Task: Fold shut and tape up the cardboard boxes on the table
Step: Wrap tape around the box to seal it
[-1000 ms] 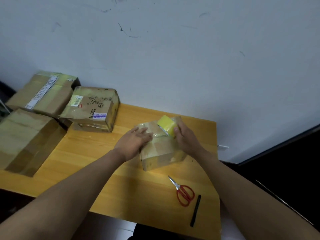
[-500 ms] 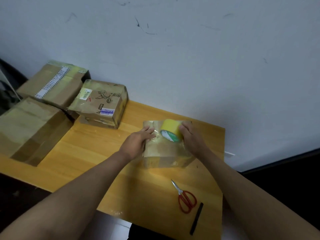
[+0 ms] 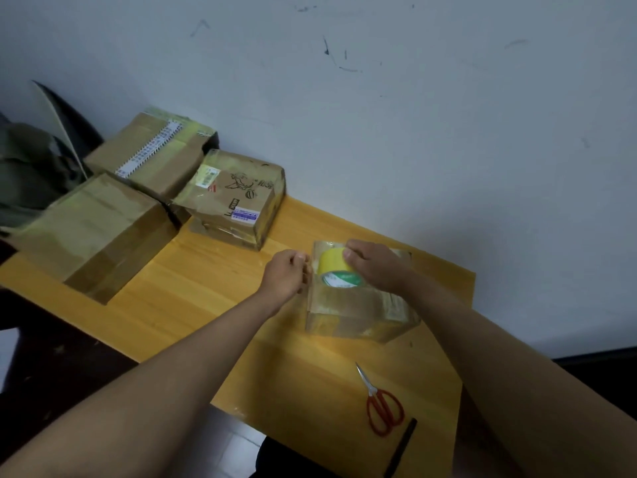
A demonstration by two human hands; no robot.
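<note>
Right hand (image 3: 377, 269) grips tape roll (image 3: 332, 267) on box (image 3: 358, 305); left hand (image 3: 287, 274) pinches at tape end, unclear.
Box likely light, stiff; tape sticky, so hold roll by rim.

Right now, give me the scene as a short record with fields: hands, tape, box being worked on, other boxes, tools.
left hand: fingers curled at the left edge of the small box, seemingly pinching the tape end; the strip itself is too faint to see
right hand: grips the tape roll
tape roll: yellow, on top of the small box
small box: flaps closed, glossy tape across it
other boxes: three, at the table's far left
scissors: red handles, near edge
pen: black, beside the scissors
table: wooden
</note>
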